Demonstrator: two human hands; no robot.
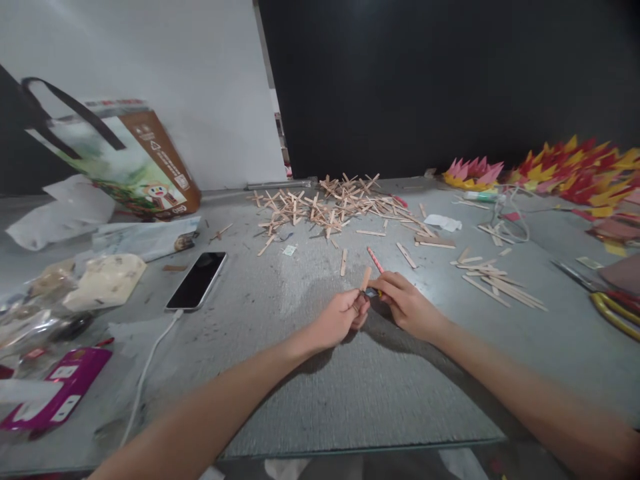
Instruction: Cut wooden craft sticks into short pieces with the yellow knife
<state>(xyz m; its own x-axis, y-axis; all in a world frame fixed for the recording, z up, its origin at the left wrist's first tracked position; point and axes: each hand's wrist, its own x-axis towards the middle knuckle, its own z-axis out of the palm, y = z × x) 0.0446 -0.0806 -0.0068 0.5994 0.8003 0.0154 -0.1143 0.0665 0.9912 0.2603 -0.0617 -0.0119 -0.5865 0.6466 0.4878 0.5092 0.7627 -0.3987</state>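
Pinched upright in my left hand (341, 319) is a flat wooden craft stick (367, 277). My right hand (411, 308) is closed on a small tool (371, 292) with a dark metal head and a bit of yellow; its exact kind is too small to tell. The tool's head meets the stick between my two hands. Just beyond my right hand lies a thin pink striped rod (375, 260), and one loose craft stick (343, 262) rests a little past my left hand. Farther back sits a heap of craft sticks joined into star shapes (320, 207).
On the right are loose craft sticks (500, 280), yellow-handled scissors (615, 313) and folded-paper pieces (575, 170). A charging phone (197, 281), plastic packets (105, 280) and a printed bag (135, 160) occupy the left. The table's front edge (360, 449) runs below my forearms.
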